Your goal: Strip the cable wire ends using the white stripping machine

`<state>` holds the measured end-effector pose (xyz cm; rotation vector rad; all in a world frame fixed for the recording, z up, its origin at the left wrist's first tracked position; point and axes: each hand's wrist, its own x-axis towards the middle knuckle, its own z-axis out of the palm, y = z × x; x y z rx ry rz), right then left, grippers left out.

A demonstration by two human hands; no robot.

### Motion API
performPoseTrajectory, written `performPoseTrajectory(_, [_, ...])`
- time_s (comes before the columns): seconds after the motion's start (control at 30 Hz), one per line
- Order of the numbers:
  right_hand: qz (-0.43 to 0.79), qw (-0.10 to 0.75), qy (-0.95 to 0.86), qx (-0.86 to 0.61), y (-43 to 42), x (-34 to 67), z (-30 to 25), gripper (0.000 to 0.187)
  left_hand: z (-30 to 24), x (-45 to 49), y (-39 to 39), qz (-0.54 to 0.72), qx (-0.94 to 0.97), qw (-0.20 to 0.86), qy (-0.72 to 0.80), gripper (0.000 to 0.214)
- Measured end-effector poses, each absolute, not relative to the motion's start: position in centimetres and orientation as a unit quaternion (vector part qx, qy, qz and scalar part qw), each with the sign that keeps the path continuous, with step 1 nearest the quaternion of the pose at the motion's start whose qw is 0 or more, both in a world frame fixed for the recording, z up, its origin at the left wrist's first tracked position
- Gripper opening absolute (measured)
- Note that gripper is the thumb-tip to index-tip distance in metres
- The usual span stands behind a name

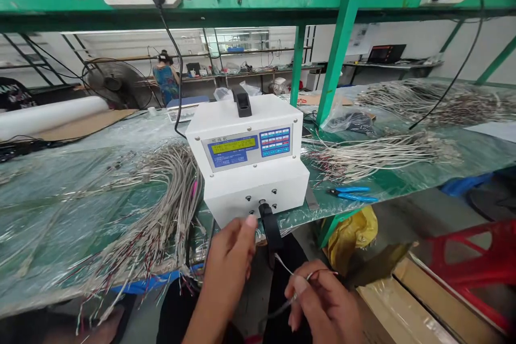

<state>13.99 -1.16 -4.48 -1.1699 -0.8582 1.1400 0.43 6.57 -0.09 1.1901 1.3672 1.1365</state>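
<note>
A white benchtop machine [258,183] with a lit display and blue keypad stands at the bench edge. From its lower front a black fixture [271,226] sticks out toward me. My left hand [231,258] is beside that fixture, fingers curled and thumb pressed against them; whatever lies inside is hidden. To the right and lower, my right hand [322,298] pinches a thin cable [285,264] between thumb and fingers. A pale end of the cable reaches up to just below the fixture, and a reddish wire shows past the fingers.
Grey cable bundles lie left [169,193] and right [387,156] of the machine. Blue-handled cutters [355,193] rest at the right bench edge. A green post [338,43] rises behind. Below right are a cardboard box [427,301] and a red stool [475,258]. A person [166,78] is far back.
</note>
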Motion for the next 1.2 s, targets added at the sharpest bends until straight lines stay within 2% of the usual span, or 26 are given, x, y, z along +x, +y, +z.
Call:
performPoseTrajectory(0.13, [0.516, 0.565, -0.412, -0.494, 0.1, 13.9, -4.4, 0.037, 0.8, 1.3, 9.6, 0.354, 0.563, 0.460, 0.589, 0.052])
performPoseTrajectory(0.3, [0.527, 0.535, -0.424, -0.506, 0.8, 13.6, -4.6, 0.034, -0.1, 1.4, 11.1, 0.319, 0.563, 0.537, 0.541, 0.055])
performPoseTrajectory(0.7, [0.489, 0.520, -0.448, -0.538, 1.8, 13.7, -4.4, 0.031, -1.5, 2.1, 11.2, 0.360, 0.479, 0.624, 0.502, 0.045])
performPoseTrajectory(1.2, [0.479, 0.521, -0.425, -0.564, 1.8, 12.9, -4.6, 0.038, -1.0, 2.0, 11.0, 0.367, 0.483, 0.621, 0.496, 0.048])
